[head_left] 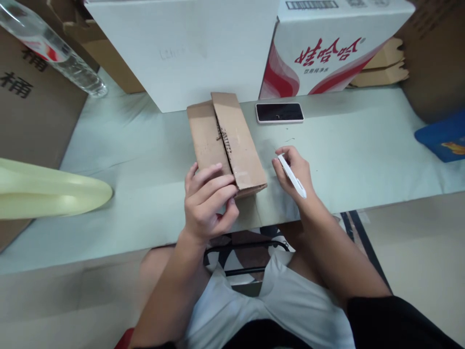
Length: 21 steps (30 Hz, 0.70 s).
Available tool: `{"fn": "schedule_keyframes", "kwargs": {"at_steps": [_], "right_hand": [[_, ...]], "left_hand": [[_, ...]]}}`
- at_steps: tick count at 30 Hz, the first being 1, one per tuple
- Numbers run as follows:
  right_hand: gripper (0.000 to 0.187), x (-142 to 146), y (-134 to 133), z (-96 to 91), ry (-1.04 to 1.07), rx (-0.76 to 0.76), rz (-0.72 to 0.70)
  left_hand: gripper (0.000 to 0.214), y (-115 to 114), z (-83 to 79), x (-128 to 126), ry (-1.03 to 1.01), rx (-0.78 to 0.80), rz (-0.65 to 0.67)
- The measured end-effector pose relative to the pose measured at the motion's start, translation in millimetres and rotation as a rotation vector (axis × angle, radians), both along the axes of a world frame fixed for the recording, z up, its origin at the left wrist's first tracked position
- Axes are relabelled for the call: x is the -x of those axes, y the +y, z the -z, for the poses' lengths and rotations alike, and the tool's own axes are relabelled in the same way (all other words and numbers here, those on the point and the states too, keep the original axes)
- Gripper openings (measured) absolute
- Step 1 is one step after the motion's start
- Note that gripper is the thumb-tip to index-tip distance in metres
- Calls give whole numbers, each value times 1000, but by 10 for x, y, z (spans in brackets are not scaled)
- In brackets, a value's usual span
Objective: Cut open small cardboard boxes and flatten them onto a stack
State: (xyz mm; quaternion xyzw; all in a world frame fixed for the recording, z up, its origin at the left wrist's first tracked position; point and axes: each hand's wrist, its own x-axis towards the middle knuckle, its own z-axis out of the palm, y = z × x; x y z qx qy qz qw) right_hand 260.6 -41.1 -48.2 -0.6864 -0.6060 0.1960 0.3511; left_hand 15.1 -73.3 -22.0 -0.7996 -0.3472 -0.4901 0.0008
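A small brown cardboard box (236, 140) lies on the cloth-covered table in front of me, its top flaps meeting at a raised, ragged seam. My left hand (209, 203) grips the near left end of this box, fingers over the top and thumb at the near side. To the right of the box, my right hand (295, 172) is closed around a slim white utility knife (291, 175), held apart from the cardboard. No blade can be made out. Beyond the right hand lies a phone (279, 112) with a dark screen.
Large white cartons (203, 53) line the back, one with red lettering (327, 55). At the left are a plastic water bottle (54, 51), a brown carton (22, 111) and a pale yellow-green object (51, 190). A blue item (443, 138) sits at the right edge.
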Motion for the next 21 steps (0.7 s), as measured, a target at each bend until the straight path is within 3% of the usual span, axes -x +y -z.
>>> {"fn": "schedule_keyframes", "kwargs": {"at_steps": [10,21], "right_hand": [[39,-105,60,185,-268,207,-22],[57,-41,64,117,-338,284,-88]], "left_hand": [[19,29,-34,80,-8,-27,18],[23,94,33,176,-264,-39,-127]]}}
